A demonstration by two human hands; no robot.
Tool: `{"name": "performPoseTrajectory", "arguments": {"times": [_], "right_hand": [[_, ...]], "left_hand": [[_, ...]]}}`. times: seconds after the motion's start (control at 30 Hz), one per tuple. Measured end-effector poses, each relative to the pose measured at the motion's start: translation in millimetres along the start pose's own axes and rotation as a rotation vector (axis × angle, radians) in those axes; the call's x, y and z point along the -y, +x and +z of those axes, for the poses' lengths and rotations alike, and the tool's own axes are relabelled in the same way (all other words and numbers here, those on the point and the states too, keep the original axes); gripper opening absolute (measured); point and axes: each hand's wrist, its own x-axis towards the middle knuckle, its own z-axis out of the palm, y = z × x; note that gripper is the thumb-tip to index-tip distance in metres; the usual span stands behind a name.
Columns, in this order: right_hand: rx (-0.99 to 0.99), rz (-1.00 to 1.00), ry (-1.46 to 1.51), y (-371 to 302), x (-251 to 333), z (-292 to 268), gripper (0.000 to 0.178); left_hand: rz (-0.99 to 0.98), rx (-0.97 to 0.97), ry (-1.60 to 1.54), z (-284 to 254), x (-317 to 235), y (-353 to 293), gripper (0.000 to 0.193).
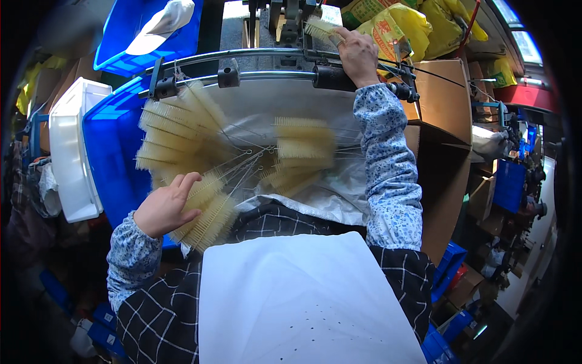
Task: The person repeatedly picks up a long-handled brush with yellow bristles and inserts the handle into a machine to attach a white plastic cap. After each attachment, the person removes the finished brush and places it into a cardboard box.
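Note:
At the machine, my right hand is closed around the end of a pale-bristled bottle brush; its fingers hide part of the brush. Below and to the left, my left hand rests by a fanned pile of bottle brushes, thumb and fingers apart, with nothing visibly gripped. Another bunch of bottle brushes lies to the right of that pile, on a whitish sheet in front of me. Their thin wire handles, ending in small loops, cross in the middle between the bunches.
Metal rails of the machine run across, just beyond the sheet. A blue bin and a white tub stand at the left. Another blue bin holds a white cloth. An open cardboard box and yellow bags are at the right.

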Motion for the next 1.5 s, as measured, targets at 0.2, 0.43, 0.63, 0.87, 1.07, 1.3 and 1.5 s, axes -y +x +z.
{"name": "performPoseTrajectory", "arguments": {"times": [0.2, 0.43, 0.63, 0.87, 1.07, 1.3, 1.5], "right_hand": [[0.043, -0.023, 0.092, 1, -9, 7, 0.025], [-0.029, -0.161, -0.046, 18, -21, 23, 0.033], [0.082, -0.127, -0.118, 24, -35, 24, 0.034], [-0.060, -0.098, 0.087, 11, -45, 29, 0.035], [0.132, -0.065, 0.109, 22, -49, 25, 0.036], [-0.034, 0.103, -0.145, -4, -48, -2, 0.054], [-0.026, 0.129, -0.060, -12, -51, -2, 0.047]], "left_hand": [[0.068, -0.133, -0.083, -7, 5, -1, 0.050], [0.086, -0.366, -0.301, -38, -10, -3, 0.027], [0.221, -0.553, -0.421, -48, -7, -10, 0.029], [0.307, -0.558, -0.468, -54, -6, -16, 0.034], [0.323, -0.521, -0.441, -54, -9, -10, 0.034], [0.310, -0.528, -0.455, -55, -9, -11, 0.033], [0.174, -0.337, -0.261, -58, -6, -7, 0.040]]}}
